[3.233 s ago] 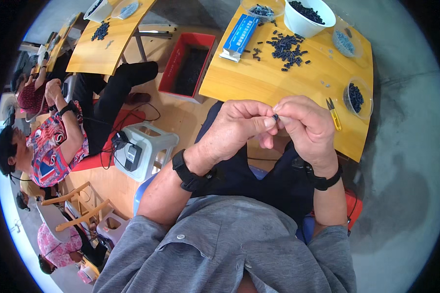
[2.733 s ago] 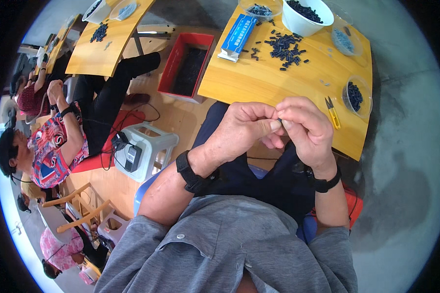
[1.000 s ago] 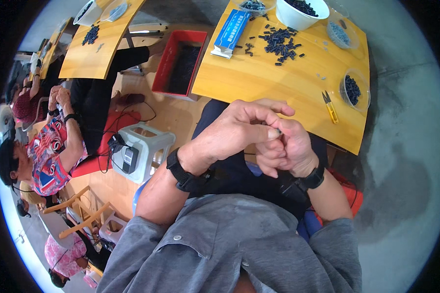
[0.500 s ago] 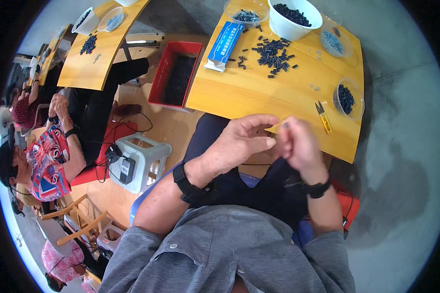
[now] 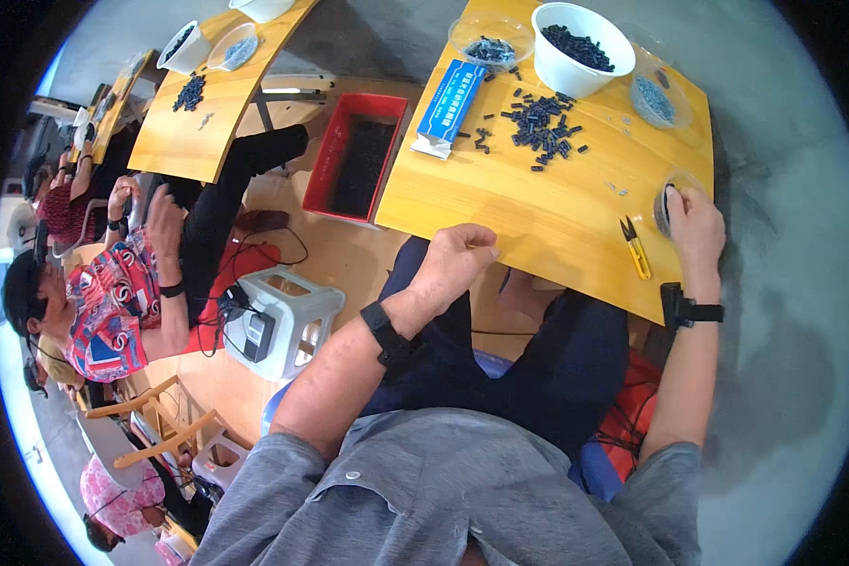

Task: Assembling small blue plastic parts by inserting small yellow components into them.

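Observation:
My right hand has reached out to a small clear dish of dark pieces at the right end of the yellow wooden table. Its fingertips lie over the dish, hiding what they touch. My left hand hovers at the table's near edge with its fingers curled in; nothing shows in it. Yellow-handled snips lie just left of my right hand. Farther out lie a pile of small black parts and a white bowl full of them.
A blue packet and two clear dishes sit on the table's far side. On the floor to the left are a red crate and a white stool. Other people sit at a second table.
My hands were together in front of my chest, pinching a small piece. They have parted: the right hand went out to the dish and the left stayed near the table edge.

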A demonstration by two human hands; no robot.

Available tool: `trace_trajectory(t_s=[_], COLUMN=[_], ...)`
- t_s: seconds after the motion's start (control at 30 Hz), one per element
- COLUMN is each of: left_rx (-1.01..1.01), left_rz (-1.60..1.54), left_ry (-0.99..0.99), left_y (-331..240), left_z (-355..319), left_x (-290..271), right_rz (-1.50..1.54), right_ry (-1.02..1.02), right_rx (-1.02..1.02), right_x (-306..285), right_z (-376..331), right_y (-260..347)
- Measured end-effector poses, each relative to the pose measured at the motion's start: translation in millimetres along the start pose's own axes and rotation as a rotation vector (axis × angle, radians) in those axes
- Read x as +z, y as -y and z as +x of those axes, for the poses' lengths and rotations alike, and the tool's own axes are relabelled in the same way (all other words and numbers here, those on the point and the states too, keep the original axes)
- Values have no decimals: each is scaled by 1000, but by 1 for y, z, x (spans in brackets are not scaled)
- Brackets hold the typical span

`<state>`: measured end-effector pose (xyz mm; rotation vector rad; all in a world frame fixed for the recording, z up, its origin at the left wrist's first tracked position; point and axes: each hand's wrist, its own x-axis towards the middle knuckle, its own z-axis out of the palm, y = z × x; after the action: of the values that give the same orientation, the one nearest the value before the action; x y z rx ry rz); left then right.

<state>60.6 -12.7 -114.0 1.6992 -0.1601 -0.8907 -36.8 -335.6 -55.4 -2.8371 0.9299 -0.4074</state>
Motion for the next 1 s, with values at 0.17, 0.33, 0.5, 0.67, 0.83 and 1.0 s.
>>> trace_trajectory(t_s=[0.17, 0.33, 0.5, 0.67, 0.83, 1.0], left_rx=[20, -11, -47, -48, -10, 44], left_rz=[-73, -49, -100, -80, -173, -242], left_ry=[0, -25, -23, -13, -80, -121], left_y=[12, 8, 10, 7, -6, -21], left_z=[7, 5, 6, 8, 6, 3], left_x=[-3, -6, -11, -8, -5, -4], right_rz=[403, 474, 403, 341, 644, 1379], right_ry=[49, 168, 157, 187, 175, 580], right_rx=[-385, -426, -424, -420, -294, 83], right_x=[49, 91, 99, 105, 109, 80], right_z=[-7, -11, -5, -2, -13, -39], right_y=[68, 110, 118, 118, 118, 128])
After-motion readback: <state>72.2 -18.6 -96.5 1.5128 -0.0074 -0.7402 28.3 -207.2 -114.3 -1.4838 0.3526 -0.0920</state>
